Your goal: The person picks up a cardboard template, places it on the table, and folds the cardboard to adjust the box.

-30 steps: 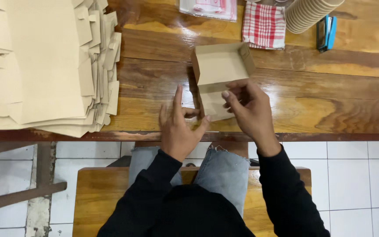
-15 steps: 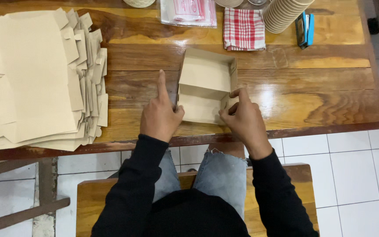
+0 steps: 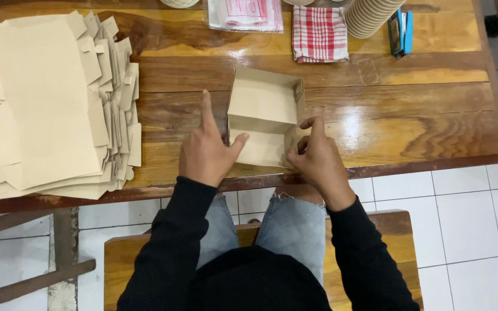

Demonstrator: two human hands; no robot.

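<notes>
A brown cardboard box (image 3: 266, 101), half folded, lies open on the wooden table (image 3: 433, 121) in front of me. My left hand (image 3: 206, 152) rests at its near left corner, thumb pressed on the front flap and index finger pointing away along the left wall. My right hand (image 3: 315, 158) pinches the near right corner of the box with fingers curled on the flap. Both sleeves are black.
A thick stack of flat cardboard box blanks (image 3: 47, 106) fills the table's left side. At the far edge lie a clear plastic bag (image 3: 246, 14), a red checked cloth (image 3: 320, 34), a stack of paper cups (image 3: 370, 14) and a blue stapler (image 3: 402, 31). A wooden bench (image 3: 396, 230) is under me.
The box was lifted and tilted in my hands a second ago; it now lies flat on the table, and both hands have dropped to its near corners.
</notes>
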